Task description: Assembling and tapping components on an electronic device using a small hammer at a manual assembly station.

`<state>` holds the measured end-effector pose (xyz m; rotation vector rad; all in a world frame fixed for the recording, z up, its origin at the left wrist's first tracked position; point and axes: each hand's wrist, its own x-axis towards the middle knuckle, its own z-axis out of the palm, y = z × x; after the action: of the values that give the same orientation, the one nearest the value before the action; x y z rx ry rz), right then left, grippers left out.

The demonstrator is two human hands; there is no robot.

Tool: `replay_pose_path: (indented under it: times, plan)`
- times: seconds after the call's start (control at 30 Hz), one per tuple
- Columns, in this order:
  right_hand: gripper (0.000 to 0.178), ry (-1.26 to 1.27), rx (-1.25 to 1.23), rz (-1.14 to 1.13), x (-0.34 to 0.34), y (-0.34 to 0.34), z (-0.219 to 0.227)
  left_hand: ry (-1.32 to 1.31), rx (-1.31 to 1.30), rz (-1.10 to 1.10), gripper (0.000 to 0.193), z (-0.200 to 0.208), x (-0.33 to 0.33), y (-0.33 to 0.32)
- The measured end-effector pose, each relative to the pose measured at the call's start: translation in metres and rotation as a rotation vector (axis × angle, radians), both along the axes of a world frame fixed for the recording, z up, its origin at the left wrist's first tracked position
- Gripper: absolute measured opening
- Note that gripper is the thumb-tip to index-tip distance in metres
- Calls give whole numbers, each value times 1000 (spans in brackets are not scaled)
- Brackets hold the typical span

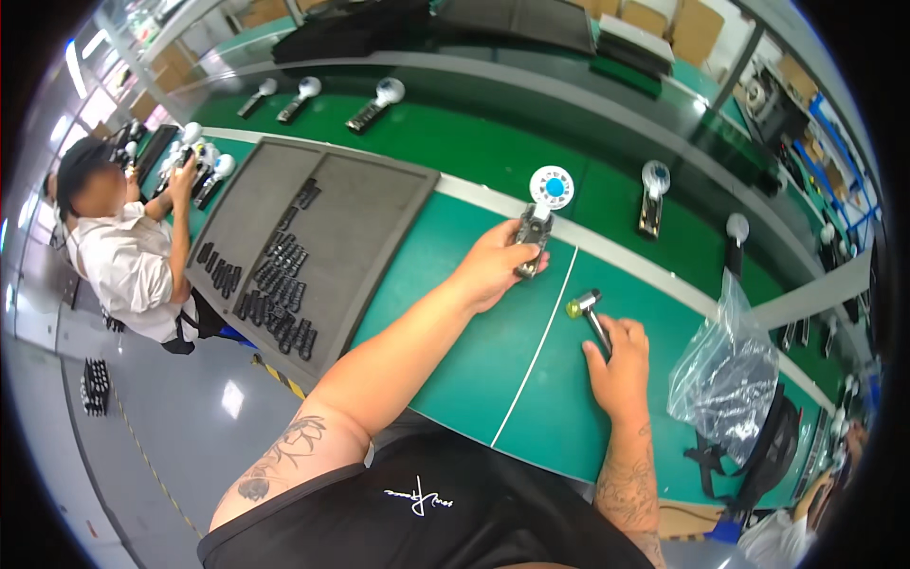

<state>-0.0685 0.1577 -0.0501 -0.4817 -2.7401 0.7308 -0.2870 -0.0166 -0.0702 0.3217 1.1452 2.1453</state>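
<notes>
My left hand point(496, 266) grips a small handheld fan point(552, 188) by its dark handle. The fan's round white head with a blue centre points away from me, and the handle seems to lack a cover, showing its insides. Over the green bench, my right hand point(621, 368) is closed round the handle of a small mallet point(587, 303). The mallet has a metal head with a yellowish-green tip at its left end. Tool and fan are apart.
Left of me lies a grey foam tray point(379, 204) with several black parts point(282, 270). Fans point(654, 194) lie along the green conveyor beyond the bench. A clear plastic bag point(725, 379) and a black bag point(773, 446) are at right. A co-worker point(128, 232) handles fans at far left.
</notes>
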Motion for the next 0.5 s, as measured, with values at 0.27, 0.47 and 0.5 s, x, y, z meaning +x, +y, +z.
replay_pose_path:
  times: [0.27, 0.47, 0.5]
  plan:
    - [44, -15, 24, 15, 0, -3, -2, 1275, -1083, 166, 71, 31, -126, 23]
    - [43, 20, 43, 81, -2, -2, -5, 1617, -1284, -121, 74, -16, -109, -14]
    - [43, 23, 43, 104, -1, 1, -7, 1625, -1194, -49, 70, -9, -91, -19]
